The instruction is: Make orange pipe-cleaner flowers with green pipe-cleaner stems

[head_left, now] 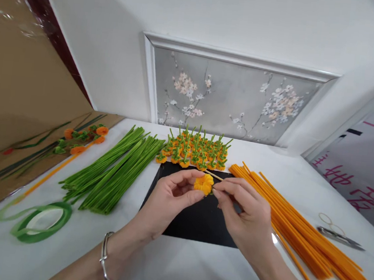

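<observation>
My left hand pinches a small yellow-orange pipe-cleaner flower between thumb and fingers, its petals looped round a hollow middle. The fingertips of my right hand are closed at the flower's right edge, with a bit of green showing under it. A thin wooden stick runs from behind the flower to my right hand; I cannot tell whether that hand holds it. Both hands are above a black mat. Just beyond stand several rows of finished orange flower heads, face down with green stems up.
Green pipe cleaners lie left, orange pipe cleaners right. Green floral tape rests at the front left, scissors at the far right. Made-up orange flowers lie on cardboard at left. A wall closes the back.
</observation>
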### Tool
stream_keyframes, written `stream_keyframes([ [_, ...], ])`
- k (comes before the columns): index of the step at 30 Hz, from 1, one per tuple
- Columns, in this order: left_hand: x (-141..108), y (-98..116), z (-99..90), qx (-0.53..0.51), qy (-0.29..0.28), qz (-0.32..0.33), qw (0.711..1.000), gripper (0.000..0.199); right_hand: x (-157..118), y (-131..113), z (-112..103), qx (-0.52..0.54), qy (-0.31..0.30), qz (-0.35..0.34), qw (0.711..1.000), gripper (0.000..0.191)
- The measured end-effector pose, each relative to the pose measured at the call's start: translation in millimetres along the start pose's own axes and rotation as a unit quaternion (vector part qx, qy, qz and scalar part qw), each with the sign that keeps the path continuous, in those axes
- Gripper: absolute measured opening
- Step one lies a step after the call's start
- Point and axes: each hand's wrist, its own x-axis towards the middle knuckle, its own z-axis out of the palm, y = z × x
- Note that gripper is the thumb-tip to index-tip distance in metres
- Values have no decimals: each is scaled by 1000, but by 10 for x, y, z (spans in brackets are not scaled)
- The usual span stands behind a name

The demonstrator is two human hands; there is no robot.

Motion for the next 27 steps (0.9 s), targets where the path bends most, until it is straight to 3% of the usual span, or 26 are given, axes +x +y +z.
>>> stream_keyframes([
  [4,-1,31,16,69,-2,39,997,28,26,-3,-1,-21,-14,-33,999,14],
  [9,-11,33,30,91,-18,36,995,29,-1,14,22,-44,-40,-66,996,15],
  [17,-32,16,14,162,-42,47,985,29,-55,78,40,-139,-44,-195,970,22],
  [21,-52,52,33,186,-50,105,976,20,-49,48,49,-101,-46,-135,985,21],
  [24,-62,77,42,185,-47,109,976,19,-38,14,56,-75,-43,-90,992,20],
  [27,-61,98,42,167,-58,94,980,21,-33,11,50,-79,-37,-100,991,19],
])
